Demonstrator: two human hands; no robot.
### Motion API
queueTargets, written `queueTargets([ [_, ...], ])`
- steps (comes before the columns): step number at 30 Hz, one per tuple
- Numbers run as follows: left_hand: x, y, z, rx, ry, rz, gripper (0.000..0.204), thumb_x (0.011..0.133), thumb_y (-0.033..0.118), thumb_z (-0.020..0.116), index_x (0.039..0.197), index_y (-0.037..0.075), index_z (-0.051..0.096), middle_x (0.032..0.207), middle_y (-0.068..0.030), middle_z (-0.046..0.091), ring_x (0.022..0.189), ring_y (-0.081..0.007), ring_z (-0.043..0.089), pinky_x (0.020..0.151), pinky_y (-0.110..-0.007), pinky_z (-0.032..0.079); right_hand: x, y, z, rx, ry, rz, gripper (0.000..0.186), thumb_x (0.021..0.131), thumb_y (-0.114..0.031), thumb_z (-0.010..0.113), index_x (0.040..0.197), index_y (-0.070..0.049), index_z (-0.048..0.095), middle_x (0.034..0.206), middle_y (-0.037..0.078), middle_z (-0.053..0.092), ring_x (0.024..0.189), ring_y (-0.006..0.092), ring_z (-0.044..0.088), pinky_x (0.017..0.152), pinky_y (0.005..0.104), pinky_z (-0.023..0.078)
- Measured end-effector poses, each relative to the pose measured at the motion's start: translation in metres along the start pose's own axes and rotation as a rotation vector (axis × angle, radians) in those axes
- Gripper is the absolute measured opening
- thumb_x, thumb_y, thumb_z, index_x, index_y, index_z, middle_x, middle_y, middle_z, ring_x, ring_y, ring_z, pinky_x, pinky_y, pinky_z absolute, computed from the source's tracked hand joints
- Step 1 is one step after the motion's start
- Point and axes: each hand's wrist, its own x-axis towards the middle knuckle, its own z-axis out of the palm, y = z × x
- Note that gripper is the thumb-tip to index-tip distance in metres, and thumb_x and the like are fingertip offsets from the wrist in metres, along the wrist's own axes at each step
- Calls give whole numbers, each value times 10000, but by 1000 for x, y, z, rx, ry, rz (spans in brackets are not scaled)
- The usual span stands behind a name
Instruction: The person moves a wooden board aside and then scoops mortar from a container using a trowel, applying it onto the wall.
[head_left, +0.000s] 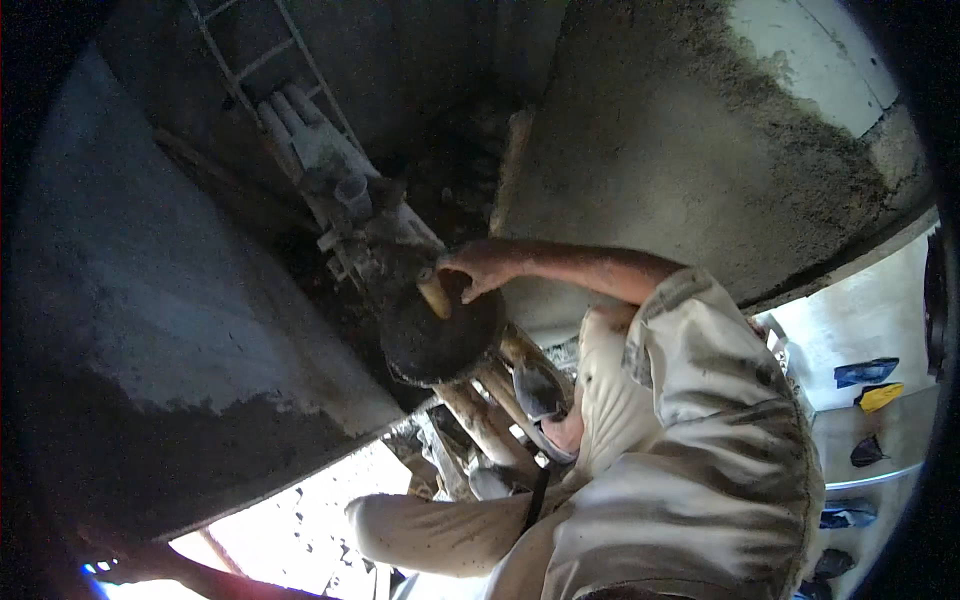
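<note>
The person's right hand point(478, 266) reaches out to the middle of the scene, fingers curled around the short wooden handle point(434, 295) of a tool set in a round, mortar-caked pan point(440, 335). The pan rests on wooden poles point(485, 415) between two rough plastered walls point(640, 140). Grey pipes point(310, 135) and a ladder point(262, 60) lie farther off. The left hand is out of sight.

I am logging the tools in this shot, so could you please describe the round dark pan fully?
The round dark pan is a shallow, mortar-caked basin, seemingly metal, with a crusted, rough rim. It is tilted, resting on wooden poles between two plastered walls. A hand reaches over its upper rim, gripping a short yellowish handle that lies against it. What it contains cannot be made out.
</note>
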Motion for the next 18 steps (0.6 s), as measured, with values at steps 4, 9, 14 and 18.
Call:
queueTargets([
  [4,-81,74,-48,-62,-1,249,586,1010,361,479,1433,-5,305,1308,-209,491,1153,-339,530,905,-471,520,-24,-23,-26,-126,46,59,785,837,-292,734,1474,-152,297,1361,200,477,1157,376,559,992,475,471],
  [9,-225,181,-58,-487,-564,-1329,458,981,291,546,1376,78,457,1385,-144,461,1169,-295,531,844,-449,560,-32,22,-18,-87,269,133,709,876,-292,699,1466,-173,326,1356,187,496,1154,357,567,991,478,468],
  [14,-439,169,-22,-312,-1071,-1282,638,860,237,618,1454,139,404,1473,-149,421,1300,-343,455,1020,-439,446,-49,-30,-90,279,73,-11,678,887,-350,697,1445,-125,384,1352,158,536,1181,305,578,971,423,503],
  [18,-509,155,-12,-297,-1230,-1304,672,853,246,625,1469,143,378,1485,-150,408,1307,-349,449,1027,-433,440,-86,-80,-153,931,65,-373,665,908,-316,678,1456,-108,363,1335,195,532,1193,311,573,981,434,503],
])
